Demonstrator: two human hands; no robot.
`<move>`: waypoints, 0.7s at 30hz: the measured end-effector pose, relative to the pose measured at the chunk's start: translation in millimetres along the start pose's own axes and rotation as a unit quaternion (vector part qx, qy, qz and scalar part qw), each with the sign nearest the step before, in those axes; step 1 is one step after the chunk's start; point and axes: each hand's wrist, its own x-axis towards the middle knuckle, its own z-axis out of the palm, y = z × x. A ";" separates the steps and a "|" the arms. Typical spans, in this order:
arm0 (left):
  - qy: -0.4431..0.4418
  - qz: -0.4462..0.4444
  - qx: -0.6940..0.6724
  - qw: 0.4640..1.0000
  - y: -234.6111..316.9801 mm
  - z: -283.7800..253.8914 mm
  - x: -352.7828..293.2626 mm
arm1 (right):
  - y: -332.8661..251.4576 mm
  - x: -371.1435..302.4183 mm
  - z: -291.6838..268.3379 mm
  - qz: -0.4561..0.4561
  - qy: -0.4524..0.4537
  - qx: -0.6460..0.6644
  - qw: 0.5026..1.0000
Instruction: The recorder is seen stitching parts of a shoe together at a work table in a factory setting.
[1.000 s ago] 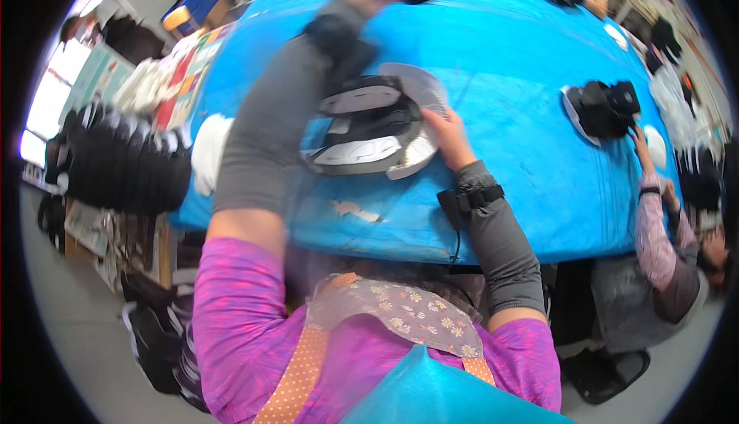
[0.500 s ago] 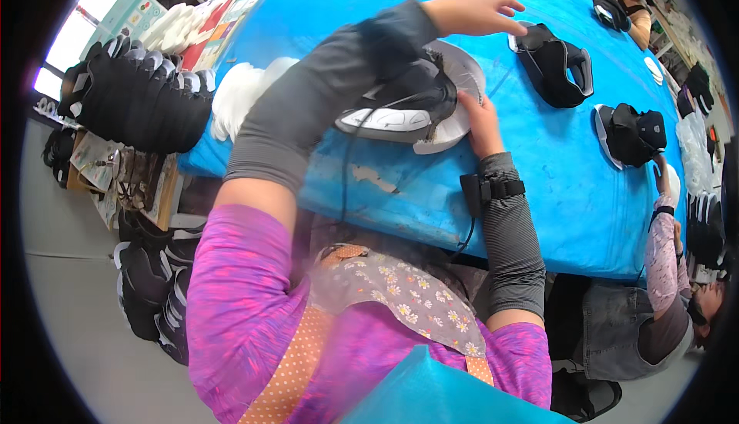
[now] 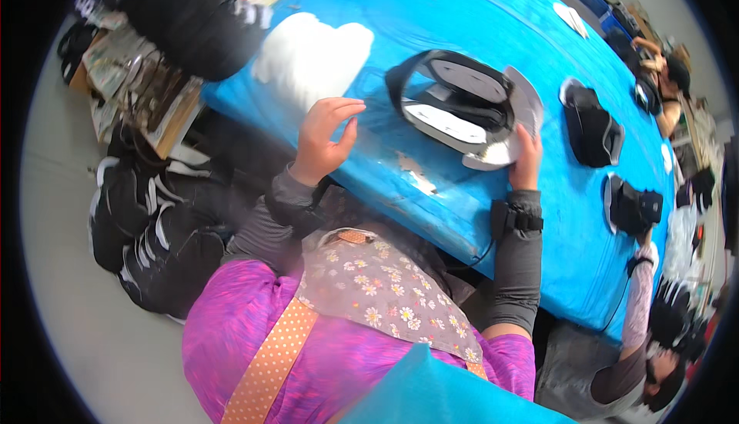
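The right hand (image 3: pixel 527 164) pinches the grey insole (image 3: pixel 514 127) beside the black shoe upper (image 3: pixel 454 100); the left hand (image 3: pixel 327 135) hovers open, empty. Fitting seems underway; next needs alignment.

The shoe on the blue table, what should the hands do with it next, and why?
Probably bring the left hand over to the shoe. Only the right hand touches it, at its near edge, while the left hand hovers open and empty above the table, apart from the shoe. Two hands would likely steady it better.
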 end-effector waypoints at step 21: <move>-0.017 -0.137 0.346 0.928 -64.3 7.3 -7.0 | -13.2 -100.1 -2.4 0.109 0.000 0.027 0.994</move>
